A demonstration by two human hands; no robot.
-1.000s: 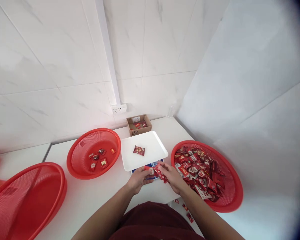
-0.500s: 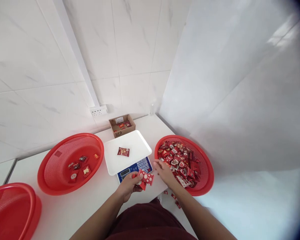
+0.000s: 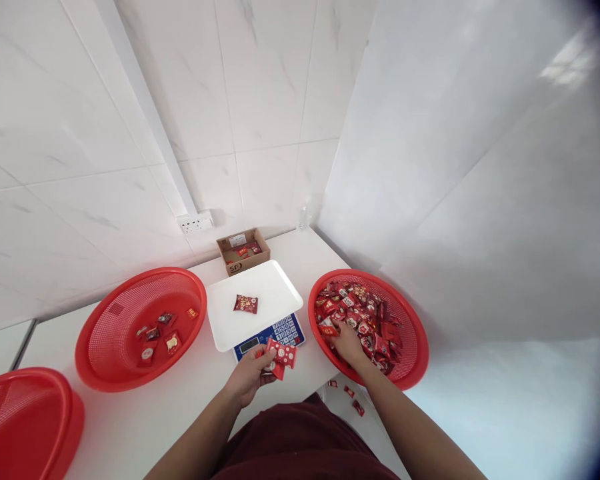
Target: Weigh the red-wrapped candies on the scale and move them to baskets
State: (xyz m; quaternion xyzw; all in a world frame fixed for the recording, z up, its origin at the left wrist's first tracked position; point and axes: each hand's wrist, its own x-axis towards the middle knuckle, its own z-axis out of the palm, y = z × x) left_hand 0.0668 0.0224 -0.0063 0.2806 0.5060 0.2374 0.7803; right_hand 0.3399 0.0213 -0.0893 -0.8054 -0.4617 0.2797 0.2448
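My left hand (image 3: 253, 373) is closed around red wrapped snack packets (image 3: 283, 353), one with pale dots, just in front of the weighing scale (image 3: 275, 333). My right hand (image 3: 349, 343) reaches over the near left rim of the right-hand red basket (image 3: 419, 360), which is heaped with small red packets. Its fingertips pinch a red and white packet (image 3: 327, 327) at the pile's left side. On the scale's white tray (image 3: 225, 327) lies one dark red packet (image 3: 246, 304).
A second red basket (image 3: 97, 373) on the left holds several packets. Another red basket (image 3: 55, 460) stands at the lower left. Behind the scale is a small cardboard box (image 3: 250, 262) with packets inside. Several packets (image 3: 359, 408) lie below the table edge.
My right hand has moved from the basket's left rim into the pile, where it has gripped a packet. My left hand, still holding its packets, has shifted slightly left.
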